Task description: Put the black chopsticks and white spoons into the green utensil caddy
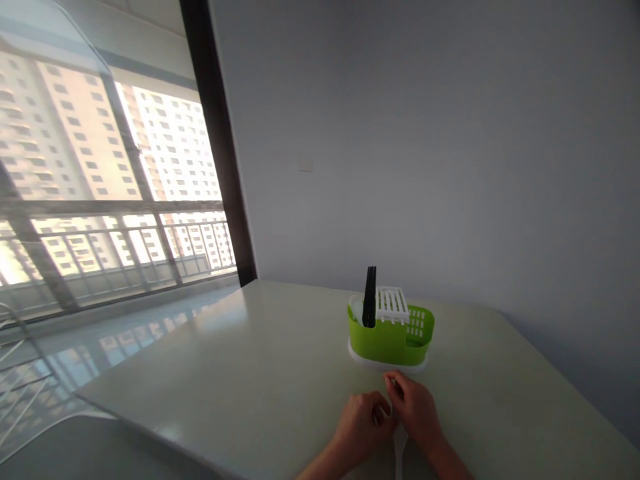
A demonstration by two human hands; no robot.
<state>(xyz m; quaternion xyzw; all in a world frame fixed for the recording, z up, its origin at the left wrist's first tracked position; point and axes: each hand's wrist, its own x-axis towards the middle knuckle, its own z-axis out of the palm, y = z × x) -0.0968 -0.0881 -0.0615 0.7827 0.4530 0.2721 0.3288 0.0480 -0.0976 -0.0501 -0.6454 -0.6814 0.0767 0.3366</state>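
My left hand (363, 425) is closed, its thumb and forefinger curled together near the table's front. Just to its right, my right hand (416, 409) is also closed, with its fingertips bent inward close to the base of the rack. Between and below the hands shows a white utensil (399, 450), like a spoon, with its narrow handle toward me. Its upper end is hidden by the hands, and what each set of fingers pinches is not clear. Beyond them stands a green utensil rack (385, 341) on a white base (383, 365).
Black chopsticks (370, 297) and a white spoon (357, 309) stand in the rack's left side, beside a white slotted piece (391, 304). The pale table (240, 373) meets a grey wall (425, 147) behind. A dark chair back (100, 447) is at lower left.
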